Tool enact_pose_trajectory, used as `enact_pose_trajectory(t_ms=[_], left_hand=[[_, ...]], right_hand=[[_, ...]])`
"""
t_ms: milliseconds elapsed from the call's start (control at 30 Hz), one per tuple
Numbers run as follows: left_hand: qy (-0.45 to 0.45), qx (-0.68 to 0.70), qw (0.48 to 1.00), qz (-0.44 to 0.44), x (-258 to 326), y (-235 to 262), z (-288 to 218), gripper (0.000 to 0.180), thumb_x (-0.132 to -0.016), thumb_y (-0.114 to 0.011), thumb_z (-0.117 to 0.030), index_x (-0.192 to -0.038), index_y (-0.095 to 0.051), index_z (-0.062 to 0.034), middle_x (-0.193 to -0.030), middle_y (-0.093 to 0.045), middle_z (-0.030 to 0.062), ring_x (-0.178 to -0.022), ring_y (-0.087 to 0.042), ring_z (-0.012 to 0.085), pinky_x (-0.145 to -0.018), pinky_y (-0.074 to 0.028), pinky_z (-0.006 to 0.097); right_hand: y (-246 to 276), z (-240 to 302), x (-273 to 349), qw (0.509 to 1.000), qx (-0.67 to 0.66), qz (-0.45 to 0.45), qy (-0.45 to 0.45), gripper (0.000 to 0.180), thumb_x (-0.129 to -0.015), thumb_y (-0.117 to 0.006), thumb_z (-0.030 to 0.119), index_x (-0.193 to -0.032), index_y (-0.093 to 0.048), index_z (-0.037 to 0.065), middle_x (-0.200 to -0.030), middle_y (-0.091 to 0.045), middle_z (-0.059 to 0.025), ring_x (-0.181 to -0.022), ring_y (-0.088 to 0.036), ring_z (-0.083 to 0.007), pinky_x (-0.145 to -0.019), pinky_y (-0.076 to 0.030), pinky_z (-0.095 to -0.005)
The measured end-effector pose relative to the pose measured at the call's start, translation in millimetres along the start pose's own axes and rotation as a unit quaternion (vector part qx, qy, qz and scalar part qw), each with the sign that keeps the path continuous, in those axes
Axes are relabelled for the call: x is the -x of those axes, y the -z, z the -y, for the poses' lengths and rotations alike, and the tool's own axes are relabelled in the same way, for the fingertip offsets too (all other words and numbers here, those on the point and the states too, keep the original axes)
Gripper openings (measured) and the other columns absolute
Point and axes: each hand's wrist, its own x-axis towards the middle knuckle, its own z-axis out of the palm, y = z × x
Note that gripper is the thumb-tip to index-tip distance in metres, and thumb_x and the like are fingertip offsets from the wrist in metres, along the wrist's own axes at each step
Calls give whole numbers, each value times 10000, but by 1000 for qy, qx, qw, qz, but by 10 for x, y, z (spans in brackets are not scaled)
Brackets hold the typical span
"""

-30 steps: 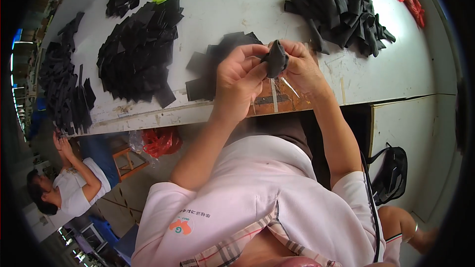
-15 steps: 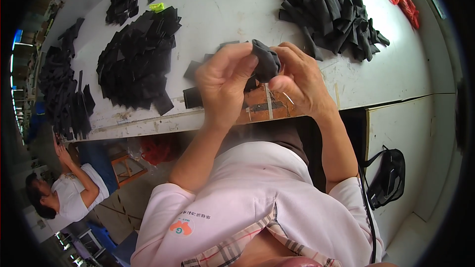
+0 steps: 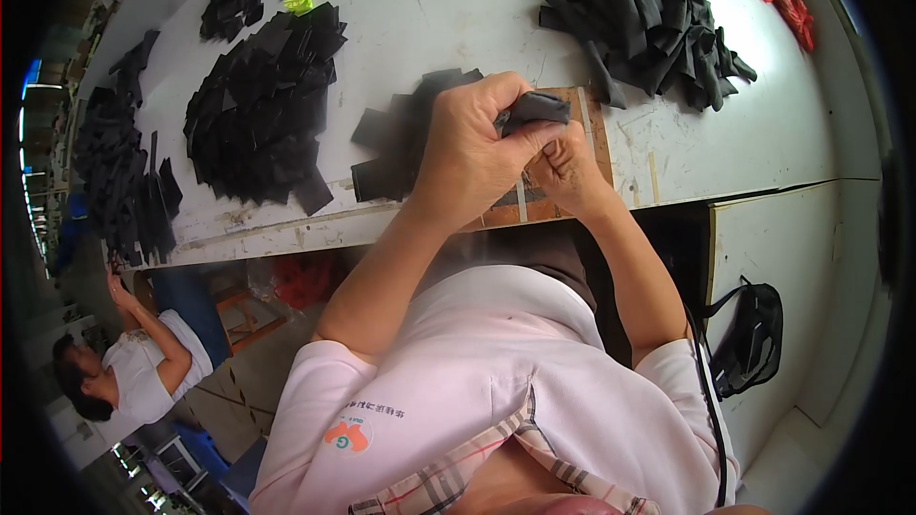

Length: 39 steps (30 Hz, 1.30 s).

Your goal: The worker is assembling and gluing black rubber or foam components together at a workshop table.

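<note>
Black piece (image 3: 530,111) pinched in both hands, left hand (image 3: 472,153) and right hand (image 3: 563,167), above the worktop (image 3: 458,0) edge; big piles (image 3: 258,110) either side suggest plenty left.

A long white worktable (image 3: 458,0) stretches beyond the hands. A white cabinet panel (image 3: 773,229) stands right of them; tiled floor (image 3: 239,391) lies below-left.
</note>
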Motion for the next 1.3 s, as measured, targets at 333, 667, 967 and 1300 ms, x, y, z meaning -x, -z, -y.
enact_pose_trajectory(t_ms=[333,667,967,1300], left_hand=[[-53,265,960,-73,112,-66,96,155,-819,-567,-70,-944,-573,22,-810,-599,44,-740,-538,83,-658,-444,212],[6,459,878,-136,157,160,202,121,-813,-564,-109,-889,-609,-26,-908,-598,96,-868,-542,172,-805,-410,308],[-47,360,920,-148,229,198,257,138,-826,-550,-87,-887,-593,29,-857,-610,92,-789,-548,117,-756,-417,231],[139,-336,881,-304,292,936,1565,362,-713,-623,-206,-965,-555,46,-896,-604,181,-889,-565,289,-774,-436,357]], right_hand=[[54,155,-74,986,167,8,-21,262,-818,-547,234,-691,-535,5,-589,-542,-134,-539,-532,-296,-498,-391,-357],[5,56,-149,969,243,12,52,222,-741,-620,211,-644,-522,37,-562,-508,-111,-542,-501,-295,-502,-380,-369],[-85,24,-72,965,245,-36,89,261,-753,-620,205,-613,-479,36,-521,-462,-91,-503,-478,-286,-461,-361,-367],[669,235,-709,979,-76,-187,39,454,-876,-416,427,-831,-572,3,-674,-542,-11,-617,-495,-88,-579,-396,-211]])
